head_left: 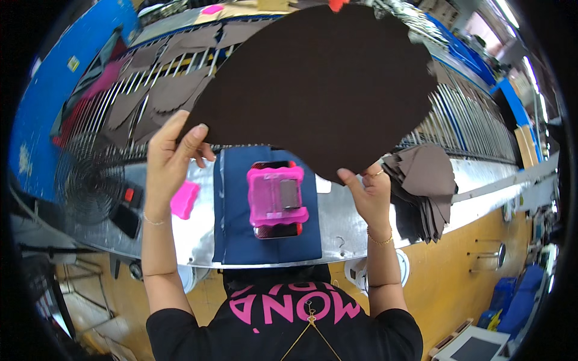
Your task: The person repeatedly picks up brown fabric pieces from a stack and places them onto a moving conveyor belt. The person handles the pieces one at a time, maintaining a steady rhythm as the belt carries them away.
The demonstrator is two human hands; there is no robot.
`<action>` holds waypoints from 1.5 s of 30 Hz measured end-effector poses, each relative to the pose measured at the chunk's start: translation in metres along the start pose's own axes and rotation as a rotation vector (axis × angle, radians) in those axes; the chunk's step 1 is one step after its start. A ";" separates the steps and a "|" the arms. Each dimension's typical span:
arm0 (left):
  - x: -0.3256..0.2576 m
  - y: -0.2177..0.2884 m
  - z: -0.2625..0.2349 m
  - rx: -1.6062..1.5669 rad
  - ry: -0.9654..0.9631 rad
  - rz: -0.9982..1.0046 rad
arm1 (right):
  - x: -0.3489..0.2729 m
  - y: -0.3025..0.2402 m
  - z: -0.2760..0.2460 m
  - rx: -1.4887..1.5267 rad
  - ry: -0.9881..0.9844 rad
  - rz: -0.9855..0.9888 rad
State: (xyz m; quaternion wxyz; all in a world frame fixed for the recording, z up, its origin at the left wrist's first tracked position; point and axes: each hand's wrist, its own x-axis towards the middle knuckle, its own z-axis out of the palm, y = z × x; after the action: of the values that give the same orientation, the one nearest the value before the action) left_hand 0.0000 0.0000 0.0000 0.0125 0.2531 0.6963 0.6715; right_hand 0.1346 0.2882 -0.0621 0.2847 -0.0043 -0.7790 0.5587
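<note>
Both my hands hold up a large dark brown fabric piece (319, 84) with a rounded outline. My left hand (174, 147) pinches its left corner between thumb and fingers. At the lower right edge, my right hand (370, 189) grips it the same way. Below the raised piece, a folded blue cloth (235, 240) lies on the shiny metal table (349, 231). On that cloth rests a bright pink scalloped plate (259, 195) over a red and black object (277, 231), with a small grey block (290, 194) on the plate.
To the right, stacked brown fabric pieces (430, 180) hang over the table's edge. A small pink scalloped piece (185, 200) lies near my left forearm. At the left stands a wire-caged fan (87, 180). Behind, a slatted metal rack (451, 120) bears more brown pieces (174, 90).
</note>
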 end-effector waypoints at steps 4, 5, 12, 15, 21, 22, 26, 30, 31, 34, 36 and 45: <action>-0.026 0.005 -0.045 0.211 0.126 0.077 | -0.002 0.013 0.035 -0.182 -0.157 -0.146; -0.031 0.005 -0.060 0.257 0.150 0.101 | -0.002 0.015 0.052 -0.193 -0.163 -0.199; -0.068 -0.021 -0.074 0.242 0.098 -0.091 | 0.004 0.004 0.050 -0.329 -0.302 -0.364; -0.068 -0.035 -0.053 0.261 -0.013 -0.178 | -0.009 0.022 0.017 -0.416 -0.298 -0.298; -0.038 -0.051 0.014 0.534 -0.305 0.127 | -0.064 0.062 -0.048 -0.485 -0.188 0.086; -0.034 -0.055 0.022 0.555 -0.332 0.205 | -0.067 0.051 -0.050 -0.415 -0.123 0.118; -0.015 -0.045 0.064 0.628 -0.519 0.379 | -0.101 0.058 -0.115 -0.469 0.020 0.272; 0.001 -0.046 0.109 0.619 -0.708 0.534 | -0.108 0.037 -0.181 -0.300 0.326 0.229; 0.005 -0.043 0.118 0.527 -0.726 0.557 | -0.101 0.025 -0.186 -0.267 0.413 0.228; 0.026 -0.013 0.138 0.245 -0.699 0.453 | -0.071 -0.033 -0.200 -0.460 0.336 0.242; 0.044 0.010 0.145 0.123 -0.610 0.389 | -0.048 -0.055 -0.207 -0.668 0.227 0.200; 0.099 0.002 0.137 0.189 -0.544 0.078 | 0.051 -0.065 -0.181 -1.132 0.122 -0.121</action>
State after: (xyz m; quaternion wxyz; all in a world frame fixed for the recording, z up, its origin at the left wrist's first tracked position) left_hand -0.0369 0.1638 0.0208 0.1493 0.4505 0.7166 0.5111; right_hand 0.1935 0.4371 0.0555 0.3139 -0.1437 -0.9378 0.0359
